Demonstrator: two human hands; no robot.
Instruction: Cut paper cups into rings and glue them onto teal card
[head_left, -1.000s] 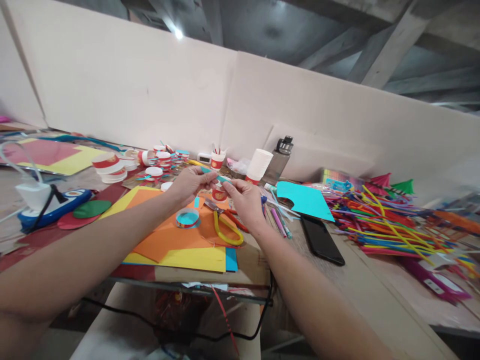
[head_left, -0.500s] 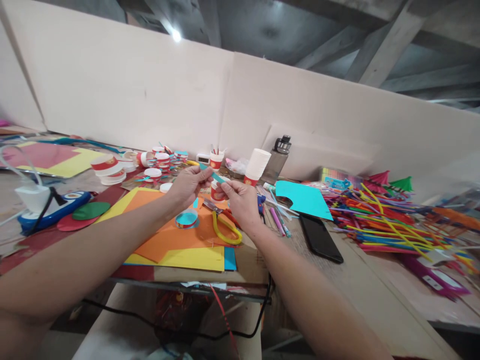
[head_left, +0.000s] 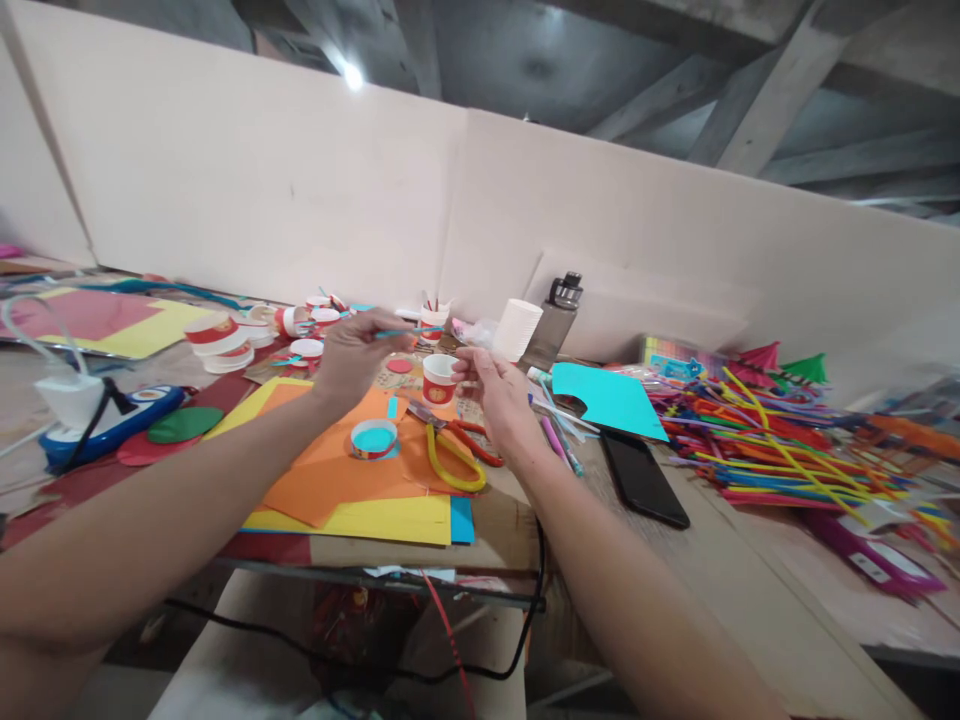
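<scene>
My left hand (head_left: 354, 358) pinches one end of a narrow teal paper strip (head_left: 409, 331), which points right, above the table. Off the strip, my right hand (head_left: 496, 388) hangs beside a red and white paper cup (head_left: 439, 381), its fingers loosely bent and apart with nothing visible in them. Below both hands, a short cut cup ring (head_left: 373, 439) with a teal disc inside rests on orange paper (head_left: 322, 485). Scissors (head_left: 455, 455) with yellow and orange handles lie to its right.
A stack of white cups (head_left: 517, 330) and a grey bottle (head_left: 553, 318) stand at the back. To the right are a cyan sheet (head_left: 611, 400), a black phone (head_left: 643, 478) and a heap of pipe cleaners (head_left: 780, 440). A blue power strip (head_left: 112, 425) sits left.
My right hand has let go of the teal strip and moved slightly right. The strip stays in my left hand, which has shifted a little left and turned.
</scene>
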